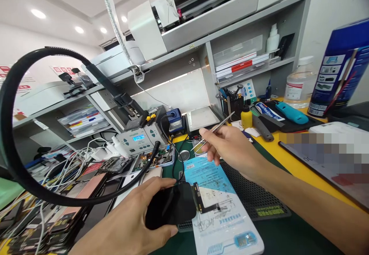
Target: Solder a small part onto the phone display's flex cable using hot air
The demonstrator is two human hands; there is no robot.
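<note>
The left hand (129,220) is gripping a dark, flat, rounded-corner panel (170,206), thumb curling over its near edge and fingers wrapping its far edge, so the panel is sitting tilted just above the table (291,163). A black flex strip with a connector (201,201) is sticking out of the panel's right side and lying over a light-blue printed card (221,209), which is resting partly on a black perforated mat (253,197).

The right hand (230,147) is hovering above the far end of the card, closed around a pair of metal tweezers (213,131); the thumb and forefinger are pinching the shaft, and the tips are pointing left and down, towards a small round tin (183,155). Whether the tips are holding anything, I cannot tell.

Beyond the hands, a tray of circuit parts (157,158) is sitting beside a grey soldering station with a blue display (138,139), and a small blue unit (174,120) is standing just right of it. A black ring on a dark arm (17,105) is looping across the left of the view, over a tangle of white cables (69,163). To the right, a yellow bottle (246,117), a pot of tools (234,103), a teal-handled tool (291,113), a clear plastic bottle (300,82) and a tall blue box (337,67) are standing on the table. Grey shelves (248,43) are carrying white machines above.
</note>
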